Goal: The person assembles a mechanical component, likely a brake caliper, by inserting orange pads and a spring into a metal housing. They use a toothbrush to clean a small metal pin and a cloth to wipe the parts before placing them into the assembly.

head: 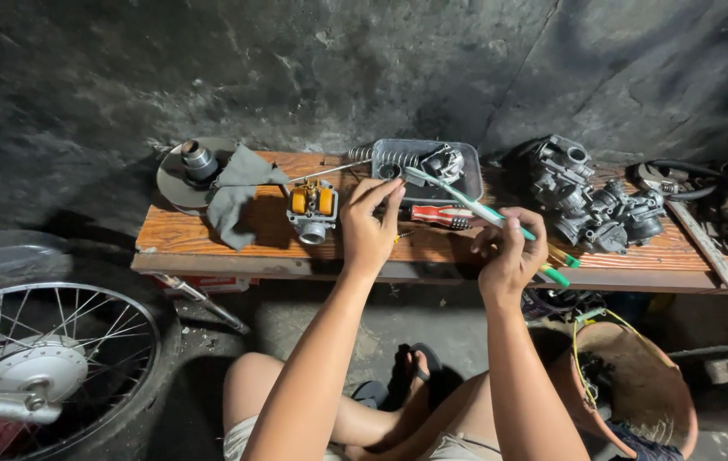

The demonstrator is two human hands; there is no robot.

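On the wooden bench, right hand fingers grip a green-handled brush.

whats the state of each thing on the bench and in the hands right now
left hand: raised over the bench, fingers bent, holding nothing clear to see
right hand: shut on green-handled tool
green-handled tool: tilted, tip over the tray
tray: on bench, holding a spring and metal parts
small carburetor: upright, orange float showing
red screwdriver: lying flat
grey rag: crumpled
wrench: lying flat
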